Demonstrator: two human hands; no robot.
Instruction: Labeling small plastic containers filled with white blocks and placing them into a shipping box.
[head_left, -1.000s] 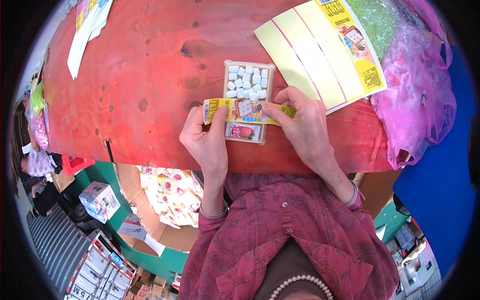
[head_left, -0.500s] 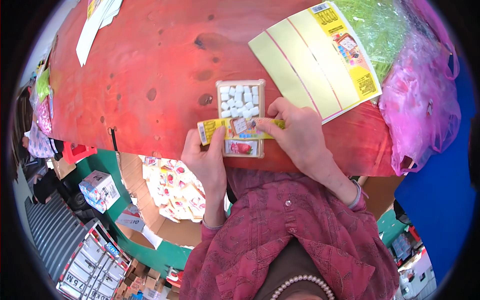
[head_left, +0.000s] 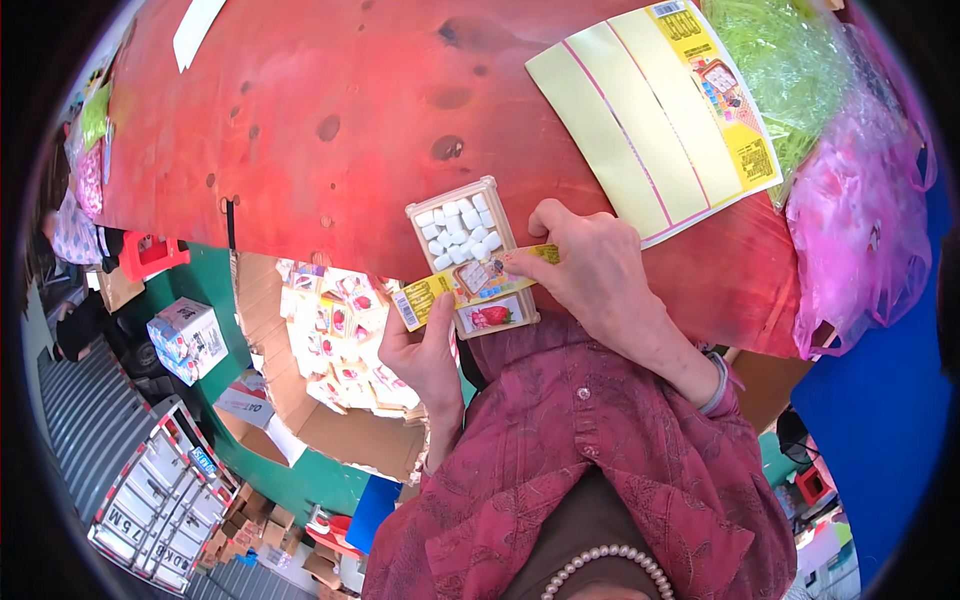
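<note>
A clear plastic box (head_left: 411, 211) holds several small white marshmallow-like pieces and a strawberry-printed packet (head_left: 490, 315) at its near end. It lies tilted at the near edge of the red table. Across the box runs a yellow printed label strip (head_left: 480, 281). My left hand (head_left: 427, 355) is closed on the strip's left end, its thumb on top. At the other end my right hand (head_left: 600, 275) pinches the strip, thumb and fingers pressed onto it. The fingers under the box and strip are partly hidden.
A sheet of yellow-ended labels (head_left: 640, 120) lies right of the box. Beyond it are green wrap (head_left: 790, 80) and a pink plastic bag (head_left: 850, 220). Below the table's left edge, an open carton (head_left: 350, 440) holds several strawberry-printed packs (head_left: 345, 320).
The box has turned anticlockwise, its near end now close to the table edge. The strip and both hands have turned with it, the left hand shifting slightly right.
</note>
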